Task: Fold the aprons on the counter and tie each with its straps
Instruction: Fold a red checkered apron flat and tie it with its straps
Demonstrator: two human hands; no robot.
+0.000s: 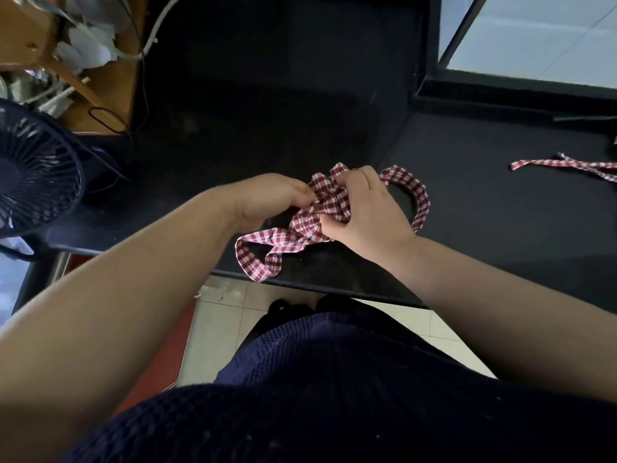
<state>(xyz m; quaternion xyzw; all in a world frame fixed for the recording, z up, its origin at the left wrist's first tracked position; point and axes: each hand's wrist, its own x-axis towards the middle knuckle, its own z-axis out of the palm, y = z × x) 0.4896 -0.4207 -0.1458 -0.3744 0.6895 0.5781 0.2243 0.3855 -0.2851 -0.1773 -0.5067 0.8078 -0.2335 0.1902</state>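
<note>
Gingham apron bundle [329, 208] at frame centre looks soft, light and springy; right hand [364, 208] clenches it, left hand [270, 200] pinches its strap [257, 259], best gripped near the knot.

Bare black counter [300, 95] lies open ahead; a dark round fan [30, 175] stands at left, loose red-checked straps [567, 165] at right.

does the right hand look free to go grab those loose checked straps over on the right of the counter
Probably not yet: the right hand is clenched on the bunched checked apron. The path to the loose straps over the black counter looks clear.
</note>
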